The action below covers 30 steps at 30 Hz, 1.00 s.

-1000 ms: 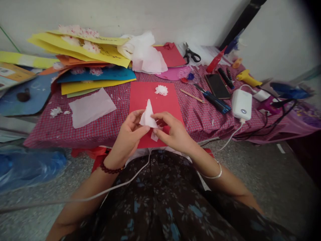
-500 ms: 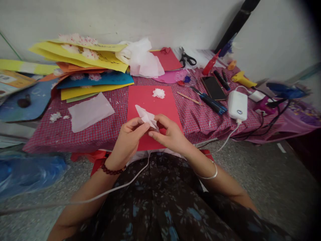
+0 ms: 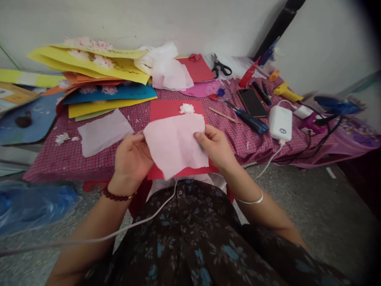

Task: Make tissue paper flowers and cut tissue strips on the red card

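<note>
A sheet of pale pink tissue paper point(image 3: 178, 145) is spread out between my two hands, lightly creased and rough at the edges. My right hand point(image 3: 216, 145) pinches its right edge, thumb on top. At the left edge, my left hand point(image 3: 131, 155) holds the sheet between its thumb and fingers, which are partly hidden behind it. Beneath lies a red sheet of card point(image 3: 160, 109), mostly covered by the tissue. A small heap of white paper bits point(image 3: 187, 108) rests near the card's top. Another tissue sheet point(image 3: 105, 133) lies flat on the cloth to the left.
Stacked coloured cards point(image 3: 113, 95) and crumpled white tissue point(image 3: 166, 67) sit at the back. Towards the right are scissors point(image 3: 220, 66), a pencil point(image 3: 223, 114), a blue cutter knife point(image 3: 250, 121), a phone point(image 3: 252, 102), a glue gun point(image 3: 287, 92) and a white power bank point(image 3: 280, 123) with cables.
The tissue paper was folded small between my fingers and is now opened out into a wide sheet. My hands have moved apart, the left one further left.
</note>
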{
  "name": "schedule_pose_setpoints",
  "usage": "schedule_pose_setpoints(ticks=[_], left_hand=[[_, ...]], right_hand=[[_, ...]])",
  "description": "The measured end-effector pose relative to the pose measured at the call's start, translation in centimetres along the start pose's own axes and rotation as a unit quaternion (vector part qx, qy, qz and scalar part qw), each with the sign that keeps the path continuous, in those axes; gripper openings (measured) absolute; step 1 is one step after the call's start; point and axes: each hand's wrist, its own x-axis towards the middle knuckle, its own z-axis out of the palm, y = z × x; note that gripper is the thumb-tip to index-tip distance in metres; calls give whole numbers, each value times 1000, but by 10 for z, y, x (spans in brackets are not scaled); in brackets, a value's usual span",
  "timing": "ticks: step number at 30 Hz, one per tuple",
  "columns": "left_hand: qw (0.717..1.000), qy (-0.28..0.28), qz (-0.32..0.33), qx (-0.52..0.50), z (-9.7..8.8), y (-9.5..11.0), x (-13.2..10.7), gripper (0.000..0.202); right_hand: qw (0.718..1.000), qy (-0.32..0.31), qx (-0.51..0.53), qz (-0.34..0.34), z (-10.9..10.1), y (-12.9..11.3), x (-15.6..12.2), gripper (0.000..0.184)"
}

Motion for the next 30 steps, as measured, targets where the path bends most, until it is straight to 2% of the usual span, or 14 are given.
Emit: schedule_pose_setpoints(ticks=[2,4,5,7,10,14,16,18,22,28,30], left_hand=[[1000,-26,-6,2,-1,-4,2,33],[997,-52,-40,26,1,-13,1,49],[996,-51,-57,41,2,-17,-1,47],[995,-13,-77,66,5,-23,-7,37],[992,48,-68,91,8,-22,-14,29],[992,40,-44,114,7,-13,-18,24],[987,29,-46,149,2,-8,-21,26],[979,17,-41,201,-4,-1,-25,27],[963,3,23,267,-10,14,-34,24],[982,43,60,171,-1,24,-41,23],[987,29,64,147,3,26,-41,16]], right_hand=[[999,-2,45,25,-2,2,2,35],[996,-3,74,46,-2,4,4,37],[995,-3,82,53,-2,5,4,38],[994,1,90,57,-4,5,3,37],[994,-20,85,62,-11,-1,0,38],[986,-134,55,81,-20,-12,-7,39],[984,-152,49,77,-22,-16,-10,35],[986,-144,43,64,-24,-17,-13,30],[990,-126,37,41,-27,-15,-17,22],[991,-82,104,9,-27,-13,-17,22],[990,-80,116,2,-27,-18,-17,23]])
